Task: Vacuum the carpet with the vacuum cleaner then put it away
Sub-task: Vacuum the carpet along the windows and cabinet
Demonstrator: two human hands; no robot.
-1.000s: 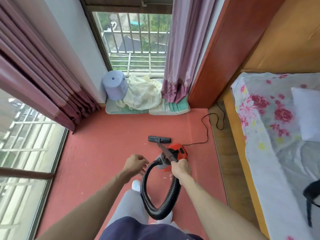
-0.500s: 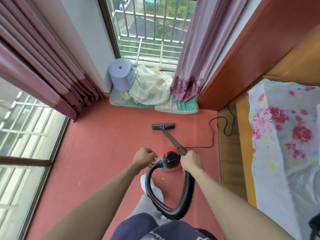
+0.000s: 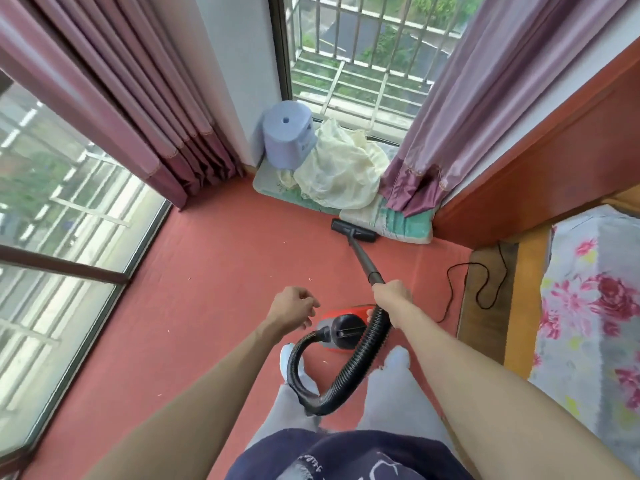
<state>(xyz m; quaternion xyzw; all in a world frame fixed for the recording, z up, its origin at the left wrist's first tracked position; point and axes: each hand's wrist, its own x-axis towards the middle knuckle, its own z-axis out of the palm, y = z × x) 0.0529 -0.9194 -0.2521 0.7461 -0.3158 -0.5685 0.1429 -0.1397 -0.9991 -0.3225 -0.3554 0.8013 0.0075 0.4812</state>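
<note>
Gripping the black wand (image 3: 362, 259) at its upper end, the right hand (image 3: 392, 294) has its fingers curled fully round the tube, just where the ribbed hose (image 3: 349, 372) joins it. The left hand (image 3: 292, 308) holds nothing; its fingers are loosely curled and it hangs in the air just left of the red vacuum cleaner body (image 3: 343, 327), not touching it.

All places below I give relative to this vacuum cleaner body. The red carpet (image 3: 207, 271) lies under it and spreads far to the left, up to the big floor window (image 3: 59, 237), and ahead to the wall. Beyond it on the right stands the bed (image 3: 595, 306) with a flowered sheet, well apart. Far ahead and to the left hang the dark pink curtains (image 3: 114, 98); far ahead and to the right hangs a lighter curtain (image 3: 450, 109). Straight ahead, by the barred window, a pale cloth bundle (image 3: 339, 171) lies on flat cushions, and a blue stool (image 3: 287, 136) stands just left of the bundle. The hose makes a loop from the front of the body toward the person's legs and back up to the right hand. The floor nozzle (image 3: 353, 230) lies ahead on the carpet, touching the edge of the green cushion (image 3: 398, 223). The thin black cord (image 3: 464, 285) runs to the right and curls on the wooden floor. Small white crumbs (image 3: 325, 362) lie on the carpet near it.
</note>
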